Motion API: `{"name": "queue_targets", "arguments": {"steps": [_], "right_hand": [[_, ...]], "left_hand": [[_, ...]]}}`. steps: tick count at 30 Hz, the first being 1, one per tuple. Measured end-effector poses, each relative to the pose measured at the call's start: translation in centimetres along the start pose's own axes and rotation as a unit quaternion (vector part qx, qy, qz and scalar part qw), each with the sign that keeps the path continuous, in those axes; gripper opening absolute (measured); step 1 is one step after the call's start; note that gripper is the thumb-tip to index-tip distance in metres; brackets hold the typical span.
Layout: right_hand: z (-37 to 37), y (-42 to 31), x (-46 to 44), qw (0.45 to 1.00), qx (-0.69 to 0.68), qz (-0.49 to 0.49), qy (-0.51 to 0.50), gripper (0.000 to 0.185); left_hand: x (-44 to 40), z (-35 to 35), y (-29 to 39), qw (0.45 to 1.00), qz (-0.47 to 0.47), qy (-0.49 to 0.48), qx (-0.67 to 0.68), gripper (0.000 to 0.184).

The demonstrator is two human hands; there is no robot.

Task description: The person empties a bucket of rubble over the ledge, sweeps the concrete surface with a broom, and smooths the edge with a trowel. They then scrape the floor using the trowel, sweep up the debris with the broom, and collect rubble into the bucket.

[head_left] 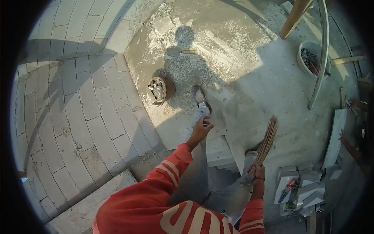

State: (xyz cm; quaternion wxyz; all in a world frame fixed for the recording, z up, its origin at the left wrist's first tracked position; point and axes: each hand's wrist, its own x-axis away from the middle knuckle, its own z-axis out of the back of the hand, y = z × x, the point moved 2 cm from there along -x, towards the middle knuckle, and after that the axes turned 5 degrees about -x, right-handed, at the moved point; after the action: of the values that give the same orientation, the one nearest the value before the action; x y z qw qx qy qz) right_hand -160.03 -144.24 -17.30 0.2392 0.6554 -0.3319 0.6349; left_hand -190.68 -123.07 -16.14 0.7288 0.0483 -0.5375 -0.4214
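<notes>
A bundle broom of thin stiff stalks (268, 141) is gripped near its lower end by the right hand (256, 171), whose fingers are closed firmly around it; the bristles are pointed away from the body, above the concrete floor (249, 101) and beside the right shoe. The left hand (202, 130) is held out over the left leg, its fingers loosely bent and slightly apart. Ahead of the left shoe (201, 96), pale crumbs and broken chunks (163, 26) are scattered across the floor, and a trowel with a wooden handle (188, 51) is seen lying among them. A bucket filled with rubble (170, 90) is placed near the block wall (89, 101). At the right, a light-coloured bucket (302, 64) is set down near a wooden post (293, 21), cut blocks (309, 191) are piled, and a long board (334, 138) is touched by another person's hand (343, 137).
</notes>
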Motion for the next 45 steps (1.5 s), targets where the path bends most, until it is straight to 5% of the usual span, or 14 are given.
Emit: {"name": "queue_targets", "arguments": {"steps": [3, 5, 9, 11, 12, 15, 17, 19, 26, 27, 31, 41, 44, 45], "right_hand": [[-2.3, -0.8, 0.1, 0.992, 0.113, -0.035, 0.034, 0.027], [-6.1, -1.0, 0.9, 0.97, 0.234, -0.027, 0.062, 0.029], [-18.8, -3.8, -0.2, 0.904, 0.415, 0.077, 0.06, 0.039], [-26.2, -6.1, -3.5, 0.848, 0.51, 0.144, 0.021, 0.047], [-28.9, -7.0, -6.2, 0.796, 0.571, 0.201, 0.011, 0.052], [-41.6, -10.5, -10.6, 0.56, 0.725, 0.4, 0.007, 0.061], [-52.2, -12.3, -11.8, 0.581, 0.737, 0.344, -0.022, 0.052], [-59.0, -12.9, -15.5, 0.531, 0.726, 0.434, -0.046, 0.045], [-76.9, -12.9, -29.5, 0.405, 0.79, 0.428, -0.168, 0.046], [-78.5, -12.5, -30.2, 0.38, 0.8, 0.425, -0.188, 0.048], [-81.7, -10.7, -35.7, 0.359, 0.774, 0.453, -0.257, 0.053], [-83.6, -5.9, -43.3, 0.264, 0.897, 0.294, -0.196, 0.043], [-82.3, -7.0, -40.3, 0.388, 0.841, 0.292, -0.24, 0.036], [-81.4, -7.6, -39.7, 0.383, 0.834, 0.305, -0.256, 0.042]], "left_hand": [[-9.5, 14.4, -5.7, 0.95, 0.104, 0.268, -0.123, 0.078], [-15.8, 23.5, -10.7, 0.887, 0.199, 0.409, -0.078, 0.095], [-23.4, 37.7, -15.1, 0.81, 0.385, 0.426, 0.118, 0.096], [-25.7, 41.4, -17.3, 0.83, 0.295, 0.348, 0.321, 0.09], [-27.9, 43.0, -21.0, 0.839, 0.349, 0.353, 0.223, 0.065], [-28.6, 43.7, -21.4, 0.827, 0.266, 0.236, 0.435, 0.038], [-28.4, 43.2, -22.3, 0.788, 0.292, 0.263, 0.474, 0.027], [-27.3, 42.3, -23.9, 0.791, 0.257, 0.271, 0.484, 0.02], [-25.5, 38.8, -24.2, 0.675, 0.305, 0.334, 0.583, 0.026], [-25.2, 38.3, -24.5, 0.675, 0.241, 0.324, 0.618, 0.028], [-26.4, 38.1, -22.7, 0.665, 0.159, 0.315, 0.658, 0.034], [-29.1, 39.3, -19.5, 0.653, 0.241, 0.349, 0.627, 0.038], [-28.3, 40.0, -19.7, 0.668, 0.298, 0.345, 0.588, 0.038], [-28.0, 40.1, -20.8, 0.675, 0.312, 0.338, 0.576, 0.037]]}}
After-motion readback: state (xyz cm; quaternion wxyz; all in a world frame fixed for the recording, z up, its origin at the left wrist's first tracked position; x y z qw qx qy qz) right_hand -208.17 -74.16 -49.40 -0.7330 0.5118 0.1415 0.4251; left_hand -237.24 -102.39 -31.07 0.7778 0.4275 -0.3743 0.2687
